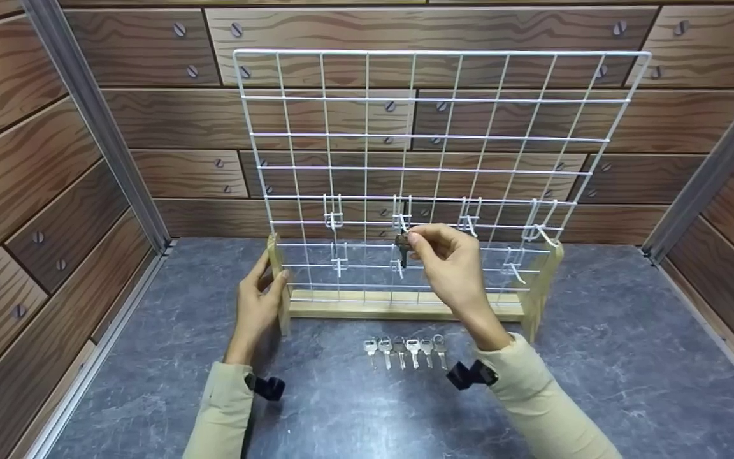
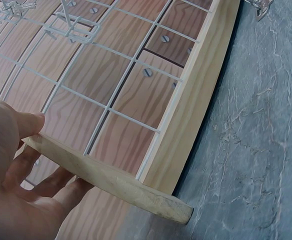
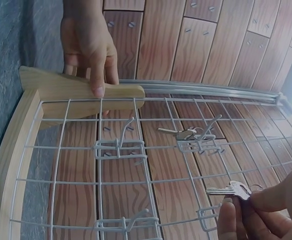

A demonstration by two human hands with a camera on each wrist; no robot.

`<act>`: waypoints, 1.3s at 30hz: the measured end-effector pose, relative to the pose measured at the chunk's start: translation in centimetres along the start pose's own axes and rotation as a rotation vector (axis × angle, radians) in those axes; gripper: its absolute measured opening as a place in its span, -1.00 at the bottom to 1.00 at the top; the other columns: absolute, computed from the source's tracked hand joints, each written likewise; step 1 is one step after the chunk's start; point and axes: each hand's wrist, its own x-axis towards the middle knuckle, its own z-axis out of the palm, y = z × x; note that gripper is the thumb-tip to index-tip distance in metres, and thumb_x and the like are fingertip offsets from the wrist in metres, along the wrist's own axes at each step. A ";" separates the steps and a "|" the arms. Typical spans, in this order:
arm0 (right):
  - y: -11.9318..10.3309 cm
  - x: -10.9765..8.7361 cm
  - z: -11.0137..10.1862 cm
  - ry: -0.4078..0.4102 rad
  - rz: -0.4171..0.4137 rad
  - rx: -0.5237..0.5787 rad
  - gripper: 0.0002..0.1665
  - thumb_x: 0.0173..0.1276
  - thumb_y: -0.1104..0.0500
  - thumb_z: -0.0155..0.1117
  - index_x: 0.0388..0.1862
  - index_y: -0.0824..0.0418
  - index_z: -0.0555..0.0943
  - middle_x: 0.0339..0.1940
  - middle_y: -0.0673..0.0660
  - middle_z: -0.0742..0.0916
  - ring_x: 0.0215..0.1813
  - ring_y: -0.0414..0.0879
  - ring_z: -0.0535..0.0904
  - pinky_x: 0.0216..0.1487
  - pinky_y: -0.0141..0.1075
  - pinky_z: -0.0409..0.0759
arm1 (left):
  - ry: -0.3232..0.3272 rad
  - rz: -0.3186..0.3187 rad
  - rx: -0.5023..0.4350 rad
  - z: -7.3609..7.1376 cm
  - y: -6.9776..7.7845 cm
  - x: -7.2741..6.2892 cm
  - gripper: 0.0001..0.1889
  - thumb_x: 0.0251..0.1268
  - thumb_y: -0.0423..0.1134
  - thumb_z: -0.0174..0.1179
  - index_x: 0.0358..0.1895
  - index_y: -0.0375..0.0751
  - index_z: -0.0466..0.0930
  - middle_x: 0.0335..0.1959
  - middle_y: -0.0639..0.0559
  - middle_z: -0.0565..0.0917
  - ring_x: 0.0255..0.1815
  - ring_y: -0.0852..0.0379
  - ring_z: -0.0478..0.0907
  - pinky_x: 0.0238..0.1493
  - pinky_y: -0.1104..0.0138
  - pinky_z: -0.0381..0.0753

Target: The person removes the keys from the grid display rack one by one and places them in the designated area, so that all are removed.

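Note:
My right hand (image 1: 453,264) pinches a key (image 3: 231,190) by its head, between thumb and fingers. The key hangs blade down, close to the second hook (image 1: 401,221) of the upper row on a white wire grid (image 1: 437,136). My left hand (image 1: 257,299) grips the wooden side post (image 2: 101,180) of the grid's stand, thumb on one face and fingers on the other. Another key (image 3: 183,133) hangs from the upper left hook (image 3: 201,142). On the table before the stand, several keys (image 1: 413,347) lie in a row, heads toward the grid.
More white hooks (image 1: 469,220) sit along the upper row, with a lower row beneath, including a lower left hook (image 1: 339,262). A wooden base bar (image 1: 405,310) joins the stand's sides. Wood-patterned walls (image 1: 150,121) with metal corner rails (image 1: 96,121) surround the grey marbled table (image 1: 182,382).

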 end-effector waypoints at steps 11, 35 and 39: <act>-0.6 -0.7 -0.7 -0.011 0.007 0.005 -0.90 0.43 0.47 0.37 -0.14 0.46 0.78 -0.22 0.33 0.85 -0.34 -0.12 0.77 -0.17 -0.29 0.85 | 0.001 -0.014 -0.020 0.0 0.1 -0.1 -0.37 0.54 -0.46 0.24 0.61 -0.36 0.32 0.52 -0.41 0.46 0.32 -0.43 0.62 0.26 -0.10 0.74; 0.5 -3.1 -3.8 -0.011 0.065 0.006 -0.89 0.42 0.53 0.33 -0.14 0.50 0.75 -0.21 0.36 0.84 -0.29 -0.07 0.81 -0.14 -0.26 0.86 | 0.006 -0.023 -0.005 0.1 0.1 0.0 -0.37 0.54 -0.44 0.25 0.61 -0.33 0.34 0.56 -0.36 0.43 0.30 -0.39 0.65 0.21 0.00 0.79; 0.7 -3.6 -4.4 -0.016 0.074 -0.003 -0.89 0.43 0.52 0.34 -0.12 0.50 0.75 -0.20 0.38 0.84 -0.28 -0.07 0.81 -0.13 -0.28 0.86 | 0.003 -0.011 -0.007 0.1 0.1 0.0 -0.37 0.54 -0.46 0.24 0.61 -0.35 0.33 0.55 -0.38 0.43 0.30 -0.41 0.65 0.22 -0.04 0.77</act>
